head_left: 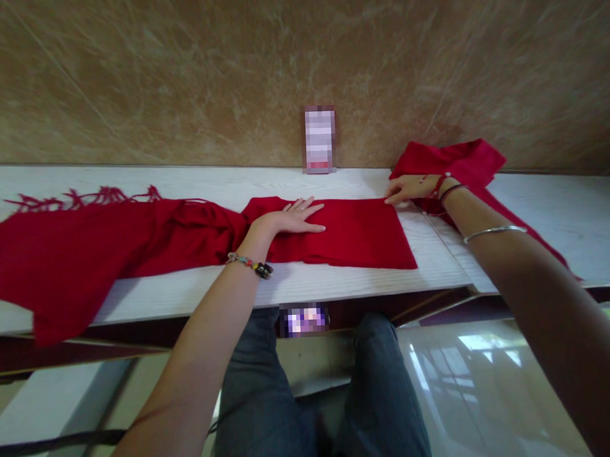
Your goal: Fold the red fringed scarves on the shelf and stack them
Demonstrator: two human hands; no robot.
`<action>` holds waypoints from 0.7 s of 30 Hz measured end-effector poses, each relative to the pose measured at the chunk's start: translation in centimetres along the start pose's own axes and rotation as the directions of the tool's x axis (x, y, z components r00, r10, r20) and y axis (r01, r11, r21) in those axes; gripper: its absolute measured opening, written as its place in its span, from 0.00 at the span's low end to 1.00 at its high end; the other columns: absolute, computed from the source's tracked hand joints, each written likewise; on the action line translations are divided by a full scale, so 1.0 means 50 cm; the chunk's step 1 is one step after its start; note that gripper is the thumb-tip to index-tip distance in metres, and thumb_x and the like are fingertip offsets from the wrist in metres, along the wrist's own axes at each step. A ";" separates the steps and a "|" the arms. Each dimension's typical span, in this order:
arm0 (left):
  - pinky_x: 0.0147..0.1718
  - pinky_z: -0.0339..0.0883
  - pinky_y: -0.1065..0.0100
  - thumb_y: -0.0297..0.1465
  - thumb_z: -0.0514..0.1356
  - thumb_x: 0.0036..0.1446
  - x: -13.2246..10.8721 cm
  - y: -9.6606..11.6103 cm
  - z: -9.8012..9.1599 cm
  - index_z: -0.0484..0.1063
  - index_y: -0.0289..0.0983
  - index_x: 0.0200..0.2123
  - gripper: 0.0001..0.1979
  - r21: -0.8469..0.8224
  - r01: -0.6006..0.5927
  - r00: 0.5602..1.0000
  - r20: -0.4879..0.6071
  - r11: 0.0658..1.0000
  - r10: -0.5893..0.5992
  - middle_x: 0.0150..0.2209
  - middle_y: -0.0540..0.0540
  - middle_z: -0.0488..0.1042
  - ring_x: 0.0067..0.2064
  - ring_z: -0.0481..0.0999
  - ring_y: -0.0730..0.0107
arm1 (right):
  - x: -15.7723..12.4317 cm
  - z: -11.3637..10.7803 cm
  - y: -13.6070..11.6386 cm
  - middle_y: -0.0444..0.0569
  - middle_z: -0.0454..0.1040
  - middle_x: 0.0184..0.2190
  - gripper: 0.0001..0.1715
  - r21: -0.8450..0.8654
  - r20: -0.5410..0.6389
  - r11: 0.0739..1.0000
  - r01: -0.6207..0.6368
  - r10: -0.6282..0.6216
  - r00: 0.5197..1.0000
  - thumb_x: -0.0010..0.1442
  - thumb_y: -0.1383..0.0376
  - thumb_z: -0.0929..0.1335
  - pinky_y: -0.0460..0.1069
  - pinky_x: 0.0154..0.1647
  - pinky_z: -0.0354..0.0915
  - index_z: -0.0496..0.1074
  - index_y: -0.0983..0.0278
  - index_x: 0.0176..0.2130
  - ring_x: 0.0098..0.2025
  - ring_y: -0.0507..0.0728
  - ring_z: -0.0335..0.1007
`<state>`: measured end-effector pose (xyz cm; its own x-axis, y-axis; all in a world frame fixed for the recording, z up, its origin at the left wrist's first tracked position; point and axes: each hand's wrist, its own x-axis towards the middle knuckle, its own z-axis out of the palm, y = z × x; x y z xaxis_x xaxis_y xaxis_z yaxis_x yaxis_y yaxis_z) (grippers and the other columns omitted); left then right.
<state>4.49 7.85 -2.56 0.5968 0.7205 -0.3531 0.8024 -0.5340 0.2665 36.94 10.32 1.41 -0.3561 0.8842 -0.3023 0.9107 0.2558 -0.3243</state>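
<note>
A red scarf [360, 233] lies on the white wood-grain table, flat and folded in the middle with a straight right edge. Its left part is loose and wrinkled, with fringe along the back, and hangs over the front edge. My left hand [295, 217] rests palm down on the flat middle part, fingers spread. At the far right corner of that flat part, my right hand [403, 187] has its fingertips together at the cloth; whether they grip it is hard to see. Another red cloth portion [445, 162] lies bunched behind and under my right wrist.
The white table [197, 292] runs along a brown marbled wall [180, 86]. A blurred upright card or phone [318, 140] leans at the wall. Another blurred object [304, 320] is at the front edge, above my knees.
</note>
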 end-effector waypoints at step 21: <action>0.62 0.31 0.56 0.58 0.47 0.47 0.003 0.002 0.000 0.38 0.45 0.66 0.47 -0.007 -0.009 1.000 -0.013 1.000 0.009 0.68 0.51 0.27 0.67 0.28 0.57 | -0.014 0.111 0.000 0.51 0.71 0.34 0.20 0.064 -0.390 0.998 0.008 0.018 0.921 0.52 0.62 0.66 0.51 0.40 0.63 0.68 0.66 0.46 0.35 0.56 0.64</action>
<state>4.63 7.90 -2.60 0.6042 0.7212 -0.3389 0.7966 -0.5376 0.2764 36.01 7.50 -3.36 -0.2299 0.9710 0.0659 0.8927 0.2374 -0.3831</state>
